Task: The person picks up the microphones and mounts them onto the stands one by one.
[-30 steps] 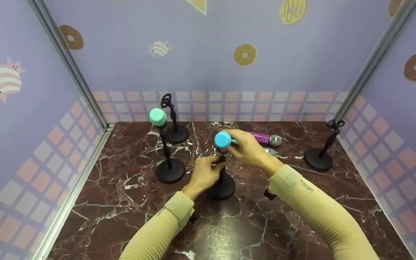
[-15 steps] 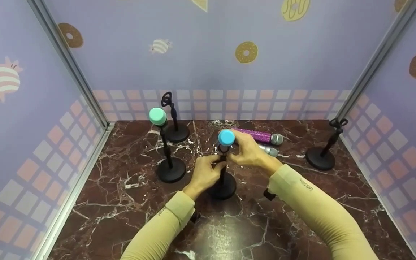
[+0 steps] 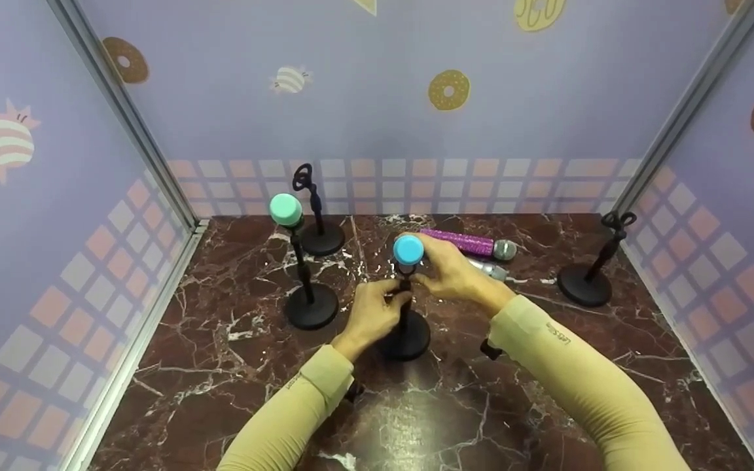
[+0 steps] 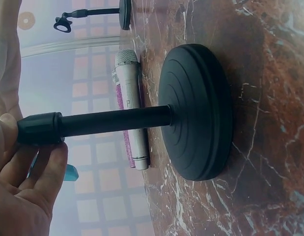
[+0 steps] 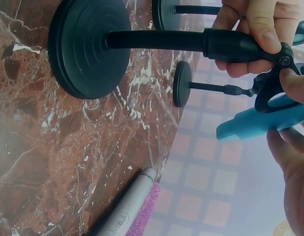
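Left hand: curled narrowly, the left hand (image 3: 374, 313) pinched the collar (image 4: 40, 129) of the front stand (image 3: 406, 337), presumably bracing the post against work at its top.
Front stand's base: flat on the marble tabletop (image 3: 514, 392), its broad disc likely resisting tipping.
Right hand: wrapped about the blue microphone (image 5: 260, 123), the right hand (image 3: 449, 268) had its thumb at the clip (image 5: 267, 88), probably to line the two up.
Blue microphone: above the front stand, at the clip, blue end toward the head camera; how fully it was seated could not be told.
Mint-ended microphone: high on the left stand (image 3: 311, 307), the mint-ended microphone (image 3: 285, 209) apparently rested in that stand's holder, needing no hand.
Right-side stand: upright and well apart, the right-side stand (image 3: 584, 286) showed its loops.
Loose microphones: lying down beyond the right hand, the silver microphone (image 4: 129, 93) sat just beside the pink glittery microphone (image 3: 465, 243), perhaps within reach on purpose.
Rear stand: upright near the patterned wall (image 3: 377, 124), the rear stand (image 3: 323, 239) had its loops raised.
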